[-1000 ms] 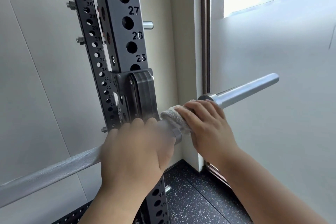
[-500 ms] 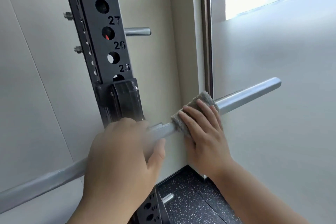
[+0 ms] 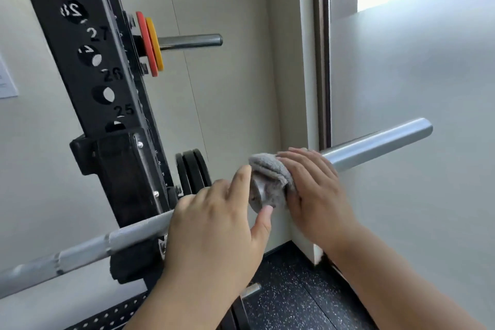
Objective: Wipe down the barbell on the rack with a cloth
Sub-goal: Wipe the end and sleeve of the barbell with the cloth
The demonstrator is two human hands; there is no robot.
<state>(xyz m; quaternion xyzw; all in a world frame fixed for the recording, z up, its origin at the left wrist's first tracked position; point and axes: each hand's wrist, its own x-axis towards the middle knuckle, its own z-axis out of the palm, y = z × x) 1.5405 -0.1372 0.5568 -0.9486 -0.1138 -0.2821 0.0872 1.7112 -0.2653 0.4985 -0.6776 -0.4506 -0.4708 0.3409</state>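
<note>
Barbell [image 3: 348,155] sits in the J-cup [image 3: 120,169] on the black rack upright [image 3: 88,67]. Its shaft [image 3: 88,248] runs left of the upright & its sleeve [image 3: 388,139] sticks out to the right. R hand [image 3: 316,190] has its fingers curled over a grey cloth [image 3: 267,169], wrapping it round the sleeve's inner end, just right of the upright. L hand [image 3: 214,225] lies over the bar btwn upright & cloth, index & thumb stretched toward the cloth. Other fingers are hidden, so can't tell if it grips.

Prob. mid-task: the bare sleeve farther right of the upright looks left to do. Can't tell if the shaft left of it has been wiped.

Writing: hole nos. 28, 27, 26, 25 down the upright; no brand seen. Paper notice [image 3: 5,80] on the wall left of the upright is unreadable.
</note>
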